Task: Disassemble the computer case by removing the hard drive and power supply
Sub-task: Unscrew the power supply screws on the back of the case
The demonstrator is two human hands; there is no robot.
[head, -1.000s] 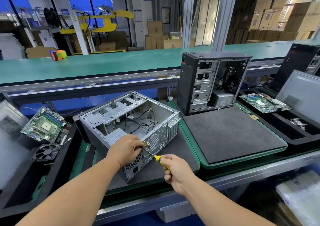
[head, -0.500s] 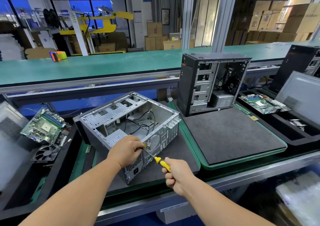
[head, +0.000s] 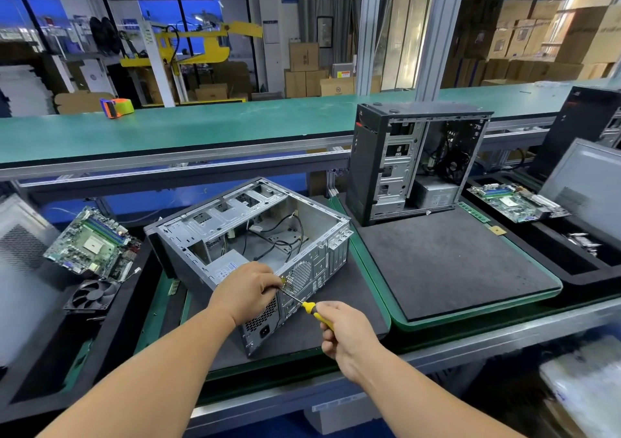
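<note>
I see the open computer case [head: 248,253] lying on its side on the dark mat [head: 336,323] at the front of the bench, its open side up and loose cables [head: 279,232] inside. The power supply [head: 225,266] sits in the near corner of the case. My left hand [head: 243,291] rests on that near top edge, fingers curled around the tip end of the screwdriver [head: 304,306] at the rear panel. My right hand [head: 346,332] grips the yellow handle, fingers wrapped round it. To the left lie a motherboard [head: 92,242] and a fan [head: 90,295]. To the right a second, upright case [head: 416,159] stands on another mat [head: 447,263]
</note>
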